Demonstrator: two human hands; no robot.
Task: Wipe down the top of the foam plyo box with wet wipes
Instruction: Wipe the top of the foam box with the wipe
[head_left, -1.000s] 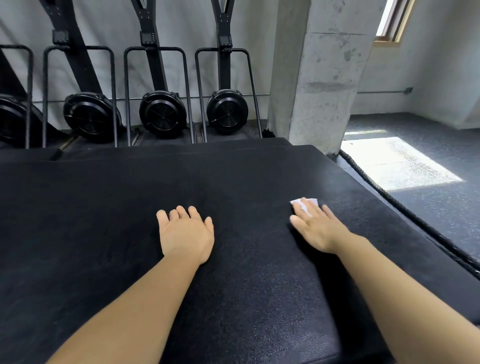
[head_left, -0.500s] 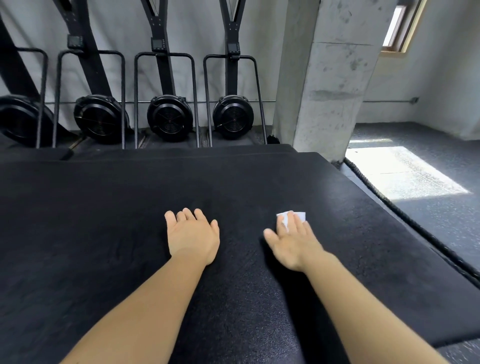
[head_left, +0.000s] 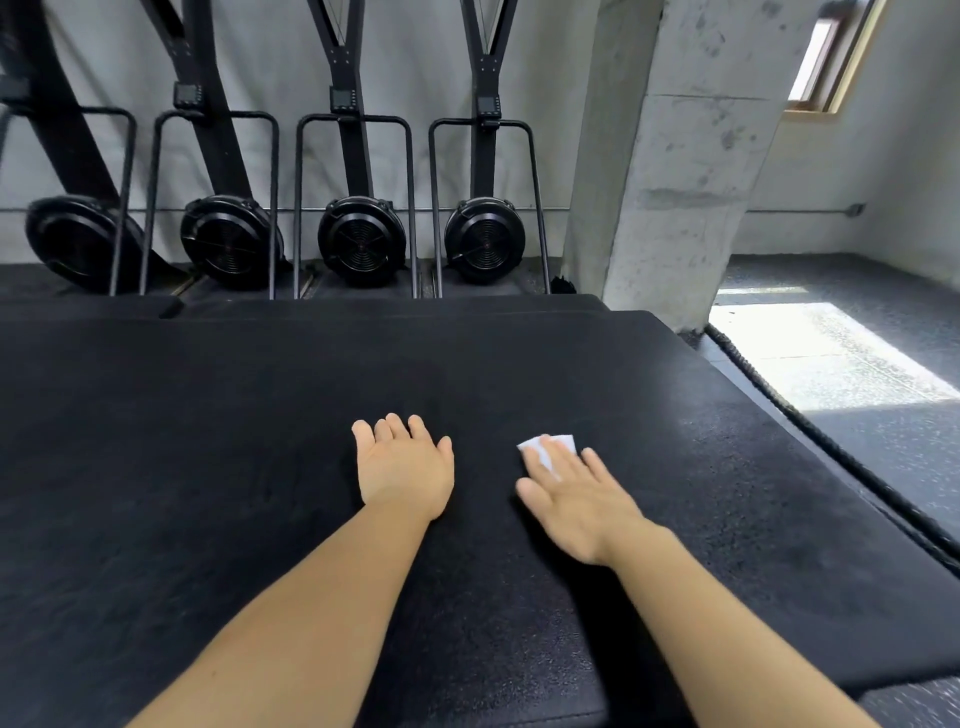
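– Trying to work out how far along this wipe-down is. Anyone?

– Mid-job, I'd say. Right hand (head_left: 576, 499) is flat, fingers straight, pressing a small white wipe (head_left: 551, 447) onto the box (head_left: 208, 467) top. That's right of centre and well in from the right edge. Left hand (head_left: 402, 467) is flat too, palm down just beside it, holding nothing. Looks like it's only bracing.

– Can you see which bits are done?

– Not really. It's a black pebbly top and I can't pick out a clear wet streak anywhere. My guess is the big stretch off to the left and the far strip by the rowers (head_left: 361, 241) are left to do. That's only going by where the hand sits, though.

– Which way does it all lie?

– Box seems to run long side left-to-right across the view, but its left end is cut off, so no promises. Far edge faces the rowers, and the right edge slants off next to the rope (head_left: 826, 441) on the floor. As for the wipe, only a strip pokes out past the fingertips. It's wider than deep, so roughly along the box's length, tipped a bit. The rest is under the fingers, so I can't tell its real long axis. The fingers point at the far edge, angled slightly left.
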